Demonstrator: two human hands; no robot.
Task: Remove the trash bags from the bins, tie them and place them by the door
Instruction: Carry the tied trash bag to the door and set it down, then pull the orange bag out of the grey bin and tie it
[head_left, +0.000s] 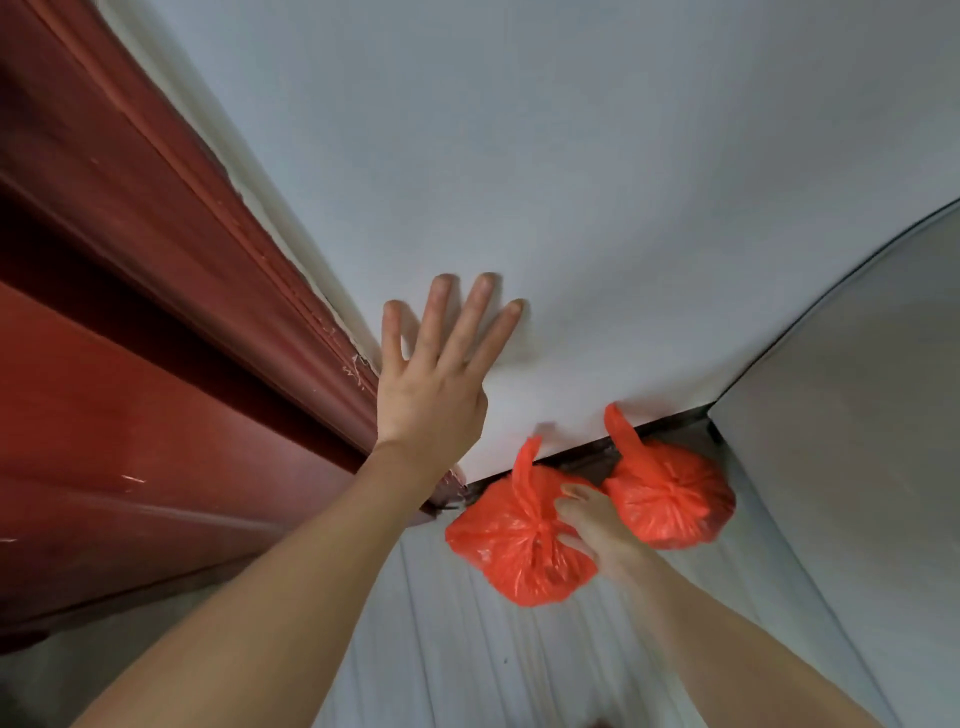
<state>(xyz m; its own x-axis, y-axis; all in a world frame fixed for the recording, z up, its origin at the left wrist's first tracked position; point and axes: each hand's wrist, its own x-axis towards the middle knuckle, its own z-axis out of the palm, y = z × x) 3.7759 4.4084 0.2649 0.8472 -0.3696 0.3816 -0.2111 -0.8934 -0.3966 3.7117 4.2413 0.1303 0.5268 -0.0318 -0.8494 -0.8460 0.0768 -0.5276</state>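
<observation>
At the foot of the pale grey-white painted wall (571, 156), beside the dark red-brown wooden door with moulded frame (130, 286), two small knotted bags of thin orange-red plastic are seen on the floor. The nearer orange-red bag (511, 540) is set just to the right of the lower corner of the door frame, with its tied neck and one loose tail pointing up toward the wall. The farther orange-red bag (672, 496) is placed close beside it on the right, against the dark skirting strip (582, 457) where wall and floor meet; its tail is likewise turned upward. Both bags are observed to be closed with a gathered knot.

The left hand (431, 384) is laid flat against the wall next to the door frame, fingers straight and spread apart, nothing being held. The right hand (592, 525) is lowered between the two bags and is placed at the knot of the nearer bag, with fingers bent round the gathered plastic; the exact grip is partly blurred. The farther bag is not touched by either hand.

The pale ribbed floor surface (467, 649) is visible beneath the bags, and a second light wall (857, 389) is seen at the right, forming a corner behind the farther bag.
</observation>
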